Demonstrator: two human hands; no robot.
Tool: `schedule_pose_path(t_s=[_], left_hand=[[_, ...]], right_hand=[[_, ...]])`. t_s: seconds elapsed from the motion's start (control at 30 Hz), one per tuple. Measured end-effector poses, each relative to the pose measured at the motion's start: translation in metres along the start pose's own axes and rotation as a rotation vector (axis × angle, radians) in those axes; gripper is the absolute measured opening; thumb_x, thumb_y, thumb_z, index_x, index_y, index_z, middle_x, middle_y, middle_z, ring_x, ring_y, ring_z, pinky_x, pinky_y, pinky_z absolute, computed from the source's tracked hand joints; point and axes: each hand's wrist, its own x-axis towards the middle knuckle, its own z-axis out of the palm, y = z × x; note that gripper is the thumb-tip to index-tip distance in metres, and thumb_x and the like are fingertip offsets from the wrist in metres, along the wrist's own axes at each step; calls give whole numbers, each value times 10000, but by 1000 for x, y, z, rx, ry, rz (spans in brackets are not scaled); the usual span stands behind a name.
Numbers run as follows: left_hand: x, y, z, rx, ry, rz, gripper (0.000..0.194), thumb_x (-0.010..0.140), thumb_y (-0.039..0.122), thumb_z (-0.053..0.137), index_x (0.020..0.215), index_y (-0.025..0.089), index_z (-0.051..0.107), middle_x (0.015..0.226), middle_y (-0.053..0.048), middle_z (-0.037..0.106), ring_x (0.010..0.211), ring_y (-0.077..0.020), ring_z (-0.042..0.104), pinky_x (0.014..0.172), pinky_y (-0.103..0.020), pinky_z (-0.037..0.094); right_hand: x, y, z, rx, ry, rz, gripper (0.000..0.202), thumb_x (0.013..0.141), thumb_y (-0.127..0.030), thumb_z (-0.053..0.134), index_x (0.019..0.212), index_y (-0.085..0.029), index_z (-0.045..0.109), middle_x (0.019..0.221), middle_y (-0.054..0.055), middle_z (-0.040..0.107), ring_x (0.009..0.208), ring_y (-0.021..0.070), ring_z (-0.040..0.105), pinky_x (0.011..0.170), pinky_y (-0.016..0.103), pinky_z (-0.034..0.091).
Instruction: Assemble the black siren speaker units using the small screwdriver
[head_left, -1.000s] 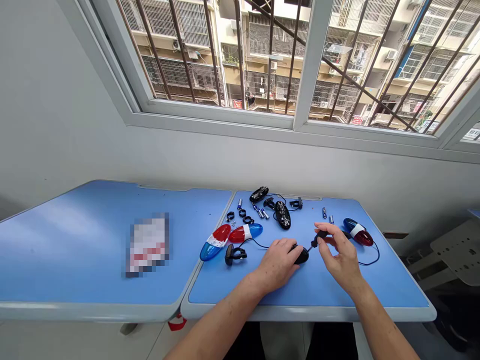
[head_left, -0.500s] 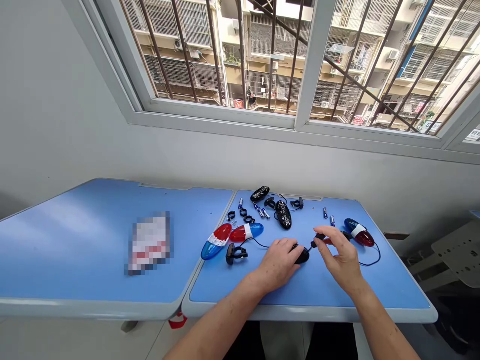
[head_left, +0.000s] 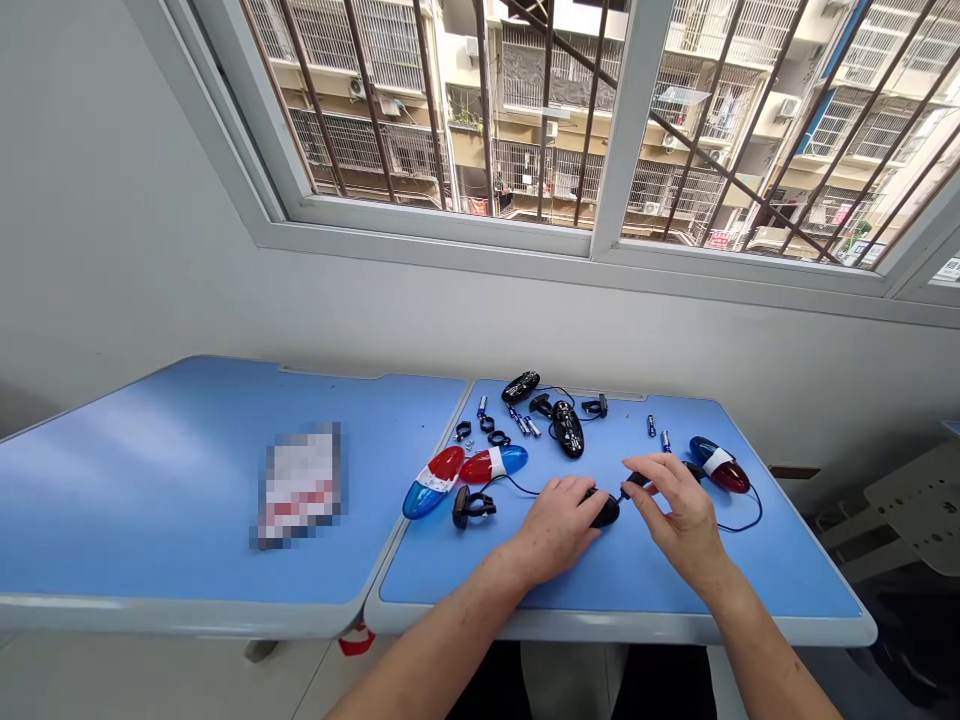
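Note:
My left hand (head_left: 556, 527) holds a black oval housing (head_left: 606, 512) down on the blue table, its fingers over the left end. A cable runs left from there to a black clamp (head_left: 472, 507). My right hand (head_left: 679, 505) pinches the dark handle of a screwdriver (head_left: 636, 482), whose tip reaches the right end of the housing. Left of my hands lie two red and blue shells (head_left: 435, 482) (head_left: 493, 464). To the right sits a closed blue and red light (head_left: 718, 464) with a cable.
Behind my hands are black housings (head_left: 568, 430) (head_left: 520, 387), black clamps (head_left: 595, 406), rings (head_left: 498, 438) and several batteries (head_left: 665, 441). A blurred packet (head_left: 301, 485) lies on the left table (head_left: 172, 500). The wall and barred window stand beyond.
The screwdriver handle and the fingertips of my right hand have shifted slightly to the left. My left hand and the housing look unmoved.

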Motion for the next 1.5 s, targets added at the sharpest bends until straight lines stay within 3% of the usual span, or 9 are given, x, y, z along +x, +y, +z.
schedule_pose_path(t_s=[0.2,0.53,0.77,1.0,1.13,1.23,1.37,1.5], left_hand=[[2,1,-2,20,-38,-13,372,796,185,628,1140,207,488,1202,-106,555,1045,-268,539,826,-395,451],[1,1,0,16,-7,2,380,803,194,631,1153,206,485,1188,-106,552,1043,-274,540,829,-405,453],[0,0,1,2,5,3,356,815,199,605,1150,215,485,1185,-99,556,1046,-265,542,838,-397,453],[0,0,1,-2,13,13,332,826,203,587,1144,207,492,1159,-104,565,1025,-266,549,819,-393,456],[0,0,2,-7,21,14,316,826,206,589,1128,207,494,1156,-102,564,1026,-269,548,821,-397,454],[0,0,2,2,13,15,335,820,205,599,1138,205,494,1164,-102,561,1025,-268,547,818,-396,456],[0,0,2,6,2,6,366,803,193,626,1146,196,500,1168,-103,560,1033,-267,546,822,-394,459],[1,1,0,13,-9,6,382,787,182,644,1142,185,503,1165,-110,561,1042,-275,545,827,-402,462]], right_hand=[[-2,0,-6,89,-90,-14,340,886,-129,476,1200,-251,518,1004,54,667,876,175,627,698,328,560],[-1,-3,-6,-55,-32,22,192,888,-228,547,1069,-234,609,870,55,606,736,160,588,597,298,537],[-3,-2,-12,80,-97,32,293,879,-141,491,1154,-237,523,1019,51,653,851,160,617,678,300,556],[-5,1,3,-105,-32,-57,291,874,-160,528,1162,-201,510,1015,84,634,923,199,586,702,331,541],[-2,-2,3,-216,4,-79,220,874,-234,570,1091,-202,550,926,79,633,819,196,583,606,308,526],[-2,-1,-2,-158,5,-51,176,895,-212,531,1067,-214,570,888,63,635,790,178,593,616,301,533],[-3,2,-7,-4,-80,-53,292,898,-135,463,1162,-238,532,1013,63,644,928,184,602,715,328,548],[-6,2,-5,8,-100,-58,365,885,-99,449,1225,-228,483,1077,87,611,982,198,576,734,346,542]])
